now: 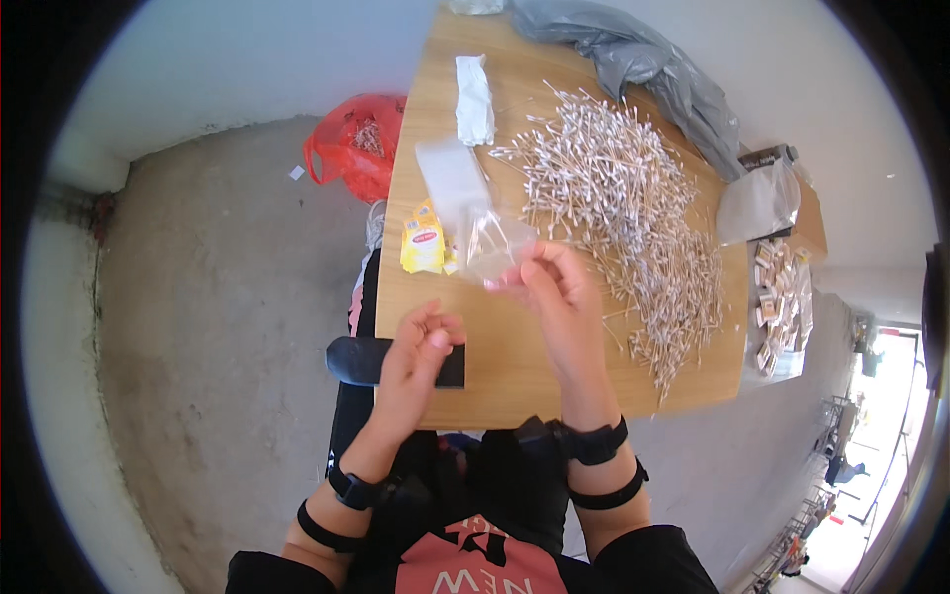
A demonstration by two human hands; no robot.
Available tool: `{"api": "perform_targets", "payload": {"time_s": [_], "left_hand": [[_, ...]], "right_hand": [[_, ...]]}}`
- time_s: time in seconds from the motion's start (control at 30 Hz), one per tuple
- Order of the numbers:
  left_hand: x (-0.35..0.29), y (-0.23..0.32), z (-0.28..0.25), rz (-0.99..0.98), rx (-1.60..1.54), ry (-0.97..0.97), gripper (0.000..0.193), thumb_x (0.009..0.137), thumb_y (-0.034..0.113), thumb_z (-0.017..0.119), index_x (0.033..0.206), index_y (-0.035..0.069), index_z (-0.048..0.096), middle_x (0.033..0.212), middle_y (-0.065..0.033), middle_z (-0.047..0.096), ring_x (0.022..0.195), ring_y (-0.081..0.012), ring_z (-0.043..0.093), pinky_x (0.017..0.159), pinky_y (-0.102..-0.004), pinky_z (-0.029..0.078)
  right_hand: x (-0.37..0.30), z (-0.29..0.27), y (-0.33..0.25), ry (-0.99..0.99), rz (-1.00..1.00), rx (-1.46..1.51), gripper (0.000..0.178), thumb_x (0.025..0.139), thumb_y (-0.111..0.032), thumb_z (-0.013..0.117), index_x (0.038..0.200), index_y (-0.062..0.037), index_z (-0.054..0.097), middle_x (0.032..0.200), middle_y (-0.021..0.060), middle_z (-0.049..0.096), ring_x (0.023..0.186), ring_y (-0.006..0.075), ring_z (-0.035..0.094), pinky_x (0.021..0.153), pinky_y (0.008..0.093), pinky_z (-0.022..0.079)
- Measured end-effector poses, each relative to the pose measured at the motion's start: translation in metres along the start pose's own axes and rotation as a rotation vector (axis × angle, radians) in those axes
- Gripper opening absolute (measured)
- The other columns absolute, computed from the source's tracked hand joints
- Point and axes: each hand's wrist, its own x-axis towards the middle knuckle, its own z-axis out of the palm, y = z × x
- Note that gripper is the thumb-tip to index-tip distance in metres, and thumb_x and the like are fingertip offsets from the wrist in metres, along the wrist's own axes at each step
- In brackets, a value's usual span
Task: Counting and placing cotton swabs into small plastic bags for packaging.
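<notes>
In my right hand (556,289) a small clear plastic bag (487,249) is pinched by its edge between thumb and fingers, above the wooden table. My left hand (416,358) hovers near the table's left edge, loosely curled, with fingers apart and nothing visible in it. Below it lies a black object (358,361) with a rounded end sticking out past the edge; my hand hides its middle. Beyond the held bag is a stack of clear bags (450,178), next to yellow packets (424,244). A large heap of cotton swabs (623,188) spreads to the right.
A white folded paper or cloth (474,101) lies at the far left of the table (515,391). Grey plastic sheeting (643,64) borders the back. A red bag (361,148) with swabs stands off the left side. Small boxes (777,307) and a carton (807,213) are at the right.
</notes>
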Motion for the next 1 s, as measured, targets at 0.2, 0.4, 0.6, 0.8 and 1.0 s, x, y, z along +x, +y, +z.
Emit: {"api": "perform_targets", "payload": {"time_s": [0.2,0.4,0.6,0.8,1.0], "left_hand": [[0.006,0.002,-0.005,-0.357,-0.358,-0.023,0.031,0.101,0.026,0.044,0.12,0.003,0.053,0.106,-0.0078,0.062,0.095,-0.0151,0.06,0.086,-0.0304,0.047],[-0.006,-0.008,-0.009,-0.284,-0.116,-0.087,0.014,0.095,0.015,0.057,0.093,0.003,0.063,0.086,-0.0011,0.063,0.078,-0.0074,0.057,0.075,-0.0224,0.047],[-0.025,0.0,-0.007,-0.12,0.099,-0.046,0.008,0.091,0.009,0.061,0.09,0.001,0.06,0.083,-0.0022,0.062,0.078,-0.0088,0.057,0.074,-0.0229,0.046],[-0.04,0.001,-0.008,-0.154,0.081,-0.065,0.008,0.09,0.009,0.063,0.089,0.001,0.061,0.085,-0.0019,0.062,0.079,-0.0073,0.056,0.074,-0.0219,0.045],[-0.049,-0.009,-0.01,-0.231,0.067,-0.089,0.01,0.09,0.011,0.064,0.087,0.001,0.062,0.083,-0.002,0.063,0.077,-0.0073,0.057,0.073,-0.022,0.046]], "right_hand": [[-0.052,-0.035,0.038,-0.028,0.289,0.143,0.019,0.098,-0.012,0.046,0.112,-0.0011,0.053,0.087,0.0055,0.06,0.081,0.0199,0.066,0.079,0.0319,0.052],[-0.076,-0.047,0.07,0.088,0.3,0.178,0.02,0.097,-0.013,0.05,0.112,-0.0014,0.054,0.088,0.0057,0.061,0.082,0.0194,0.065,0.076,0.0294,0.051],[-0.105,-0.012,0.056,0.094,-0.108,-0.448,0.024,0.087,-0.012,0.064,0.11,-0.0053,0.058,0.096,0.0085,0.062,0.089,0.0156,0.06,0.073,0.0266,0.049],[-0.117,0.01,0.047,-0.063,0.0,-0.123,0.026,0.08,-0.005,0.071,0.102,-0.0039,0.058,0.095,0.0082,0.063,0.085,0.014,0.062,0.073,0.0268,0.05],[-0.124,0.002,0.047,-0.112,0.067,-0.23,0.028,0.081,-0.005,0.071,0.106,-0.0017,0.057,0.093,0.0069,0.064,0.083,0.0131,0.064,0.075,0.0265,0.052]]}}
